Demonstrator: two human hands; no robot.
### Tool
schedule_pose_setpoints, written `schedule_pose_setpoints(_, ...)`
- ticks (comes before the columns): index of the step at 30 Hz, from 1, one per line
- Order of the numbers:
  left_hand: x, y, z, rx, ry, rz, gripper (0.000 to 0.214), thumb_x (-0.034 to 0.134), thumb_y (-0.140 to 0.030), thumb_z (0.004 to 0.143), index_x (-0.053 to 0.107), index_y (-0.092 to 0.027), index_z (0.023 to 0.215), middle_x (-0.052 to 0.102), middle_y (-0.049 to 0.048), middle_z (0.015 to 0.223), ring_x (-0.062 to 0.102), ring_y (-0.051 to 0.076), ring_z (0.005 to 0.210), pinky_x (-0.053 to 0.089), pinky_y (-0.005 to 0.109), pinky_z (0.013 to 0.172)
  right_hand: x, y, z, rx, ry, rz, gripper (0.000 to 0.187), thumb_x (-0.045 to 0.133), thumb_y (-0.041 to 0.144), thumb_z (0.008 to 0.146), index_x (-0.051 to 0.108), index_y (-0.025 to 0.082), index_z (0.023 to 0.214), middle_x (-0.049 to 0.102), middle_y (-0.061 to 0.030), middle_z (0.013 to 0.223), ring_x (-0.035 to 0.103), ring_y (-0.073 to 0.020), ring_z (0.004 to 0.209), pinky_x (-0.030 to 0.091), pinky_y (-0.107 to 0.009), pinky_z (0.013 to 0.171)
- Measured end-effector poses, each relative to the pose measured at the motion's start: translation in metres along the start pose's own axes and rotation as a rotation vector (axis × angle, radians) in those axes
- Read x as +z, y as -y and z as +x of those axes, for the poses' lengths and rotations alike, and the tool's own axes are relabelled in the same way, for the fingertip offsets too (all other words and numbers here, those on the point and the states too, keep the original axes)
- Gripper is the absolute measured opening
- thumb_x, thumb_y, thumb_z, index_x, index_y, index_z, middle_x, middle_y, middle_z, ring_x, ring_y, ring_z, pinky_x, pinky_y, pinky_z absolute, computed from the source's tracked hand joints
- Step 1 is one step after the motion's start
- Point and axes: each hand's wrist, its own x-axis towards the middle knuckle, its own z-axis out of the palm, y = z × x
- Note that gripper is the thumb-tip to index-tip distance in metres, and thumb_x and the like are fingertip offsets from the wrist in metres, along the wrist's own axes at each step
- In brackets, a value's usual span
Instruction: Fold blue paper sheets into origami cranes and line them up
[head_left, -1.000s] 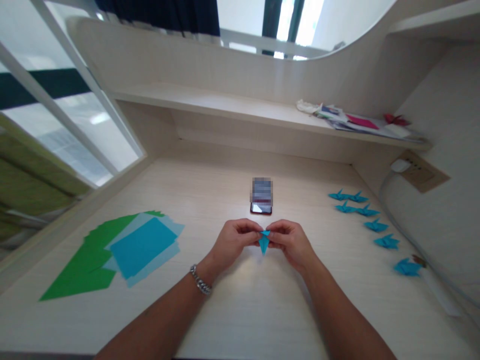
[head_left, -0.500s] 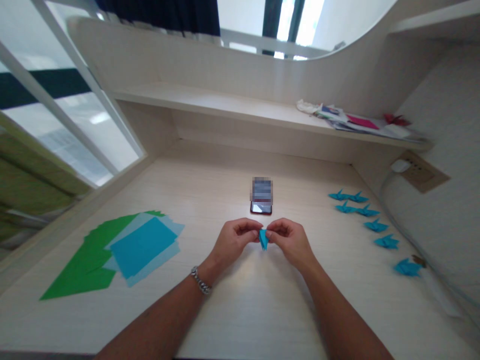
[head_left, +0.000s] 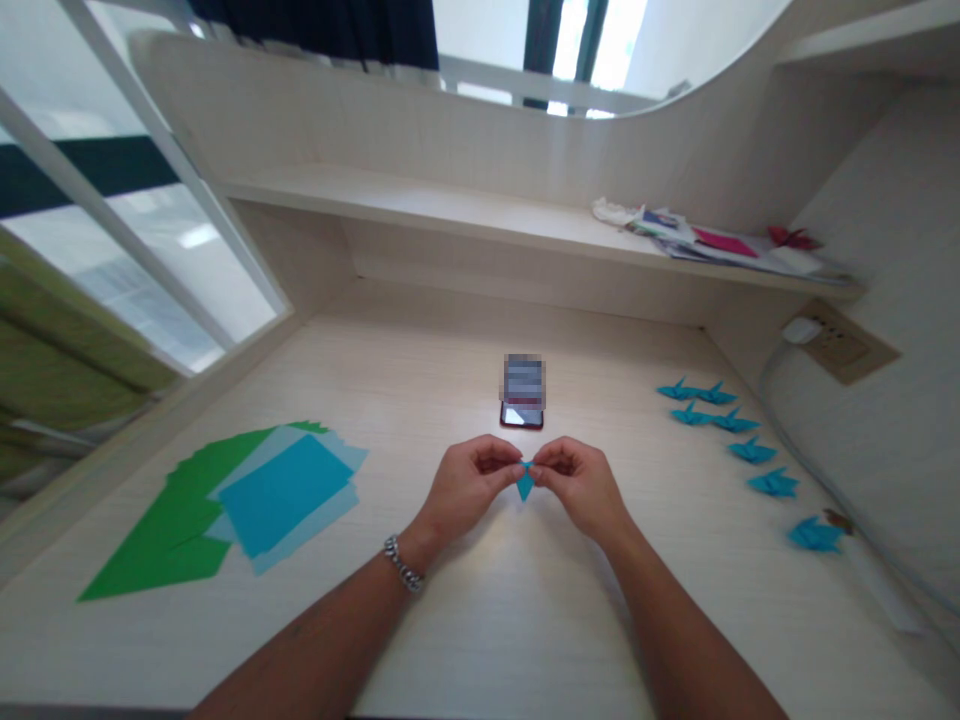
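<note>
I had the small blue folded paper [head_left: 526, 483] pinched at its top between the fingertips of my left hand [head_left: 469, 485] and my right hand [head_left: 579, 483], both closed tight on it, its point hanging down just above the desk [head_left: 480, 620]. It looked to me like a mid-fold step on a half-made crane, the piece already narrowed to a slim triangle. The next move, I judged, called for a careful pull or crease at the top edges without tearing the thin paper. Beyond my hands lay a phone [head_left: 523, 400]. Finished blue cranes [head_left: 751, 451] sat in a row to my right, and flat blue and green sheets [head_left: 247, 500] lay to my left.
</note>
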Motion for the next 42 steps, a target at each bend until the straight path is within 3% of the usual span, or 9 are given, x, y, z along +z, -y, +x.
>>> schedule_pose_setpoints(9,0.001,0.004,0.0,-0.002,-0.004,-0.038,0.016,0.074,-0.017,0.066,0.064,-0.013,0.078,0.068,0.004,0.073,0.064,0.014,0.067,0.053,0.026,0.064,0.004,-0.007,0.005,0.048,0.036,0.15,0.021,0.077,0.026,0.059,0.06,0.018,0.068,0.063,0.0008,0.066,0.058,-0.0141,0.061,0.048,-0.028,0.061)
schedule_pose_setpoints(16,0.001,0.007,0.001,-0.016,-0.027,-0.052,0.017,0.074,-0.015,0.065,0.062,-0.013,0.077,0.068,0.0043,0.073,0.065,0.015,0.067,0.052,0.026,0.064,0.008,-0.008,0.003,0.056,0.103,0.147,0.026,0.073,0.032,0.067,0.062,0.019,0.088,0.063,0.0007,0.067,0.058,-0.0139,0.061,0.045,-0.026,0.059)
schedule_pose_setpoints(21,0.005,0.012,0.001,-0.028,-0.008,-0.115,0.029,0.074,-0.022,0.068,0.064,-0.013,0.094,0.07,0.008,0.085,0.066,0.018,0.078,0.053,0.03,0.073,0.01,-0.006,0.005,-0.031,-0.035,0.148,0.023,0.073,0.032,0.066,0.062,0.019,0.082,0.063,0.0005,0.069,0.059,-0.0145,0.063,0.046,-0.026,0.06)
schedule_pose_setpoints(24,0.007,0.015,0.001,-0.07,0.042,-0.128,0.024,0.074,-0.023,0.068,0.066,-0.013,0.088,0.071,0.0081,0.082,0.066,0.017,0.074,0.053,0.03,0.071,0.01,-0.007,0.005,-0.051,-0.076,0.158,0.026,0.07,0.031,0.07,0.061,0.02,0.092,0.063,0.0004,0.069,0.06,-0.016,0.064,0.048,-0.028,0.063)
schedule_pose_setpoints(27,0.007,0.016,0.001,-0.083,0.051,-0.096,0.015,0.072,-0.022,0.07,0.067,-0.013,0.081,0.07,0.0065,0.075,0.064,0.016,0.067,0.053,0.029,0.066,0.007,-0.007,0.003,-0.046,-0.024,0.098,0.033,0.068,0.03,0.073,0.061,0.02,0.104,0.065,-0.0009,0.073,0.062,-0.0175,0.067,0.048,-0.03,0.065)
schedule_pose_setpoints(30,0.006,0.014,0.0,-0.036,0.045,-0.017,0.013,0.071,-0.022,0.071,0.068,-0.013,0.079,0.07,0.0068,0.076,0.063,0.016,0.068,0.051,0.028,0.066,0.005,-0.005,0.002,-0.051,0.01,-0.061,0.02,0.065,0.029,0.075,0.067,0.019,0.093,0.068,-0.0035,0.078,0.062,-0.0181,0.072,0.047,-0.03,0.067)
schedule_pose_setpoints(34,0.006,0.009,-0.001,0.002,0.066,0.036,0.014,0.067,-0.027,0.076,0.069,-0.013,0.078,0.069,0.0055,0.072,0.061,0.015,0.065,0.05,0.027,0.064,0.008,-0.004,0.001,-0.078,-0.061,-0.098,0.013,0.061,0.029,0.079,0.069,0.018,0.076,0.067,-0.0023,0.072,0.06,-0.017,0.069,0.046,-0.028,0.065)
schedule_pose_setpoints(38,0.006,0.003,-0.003,0.05,0.033,0.088,0.015,0.065,-0.027,0.079,0.068,-0.013,0.075,0.067,0.0043,0.069,0.059,0.014,0.063,0.048,0.025,0.061,0.013,-0.006,0.002,-0.082,-0.1,-0.004,0.011,0.064,0.029,0.076,0.068,0.018,0.074,0.067,-0.002,0.071,0.06,-0.0169,0.069,0.046,-0.028,0.066)
schedule_pose_setpoints(42,0.004,0.002,-0.002,0.072,-0.013,0.135,0.014,0.063,-0.026,0.08,0.068,-0.014,0.076,0.065,0.0027,0.067,0.058,0.014,0.062,0.046,0.024,0.06,0.012,-0.007,0.002,-0.052,-0.05,0.035,0.014,0.065,0.03,0.076,0.07,0.018,0.081,0.067,-0.0027,0.073,0.059,-0.0164,0.067,0.047,-0.029,0.064)
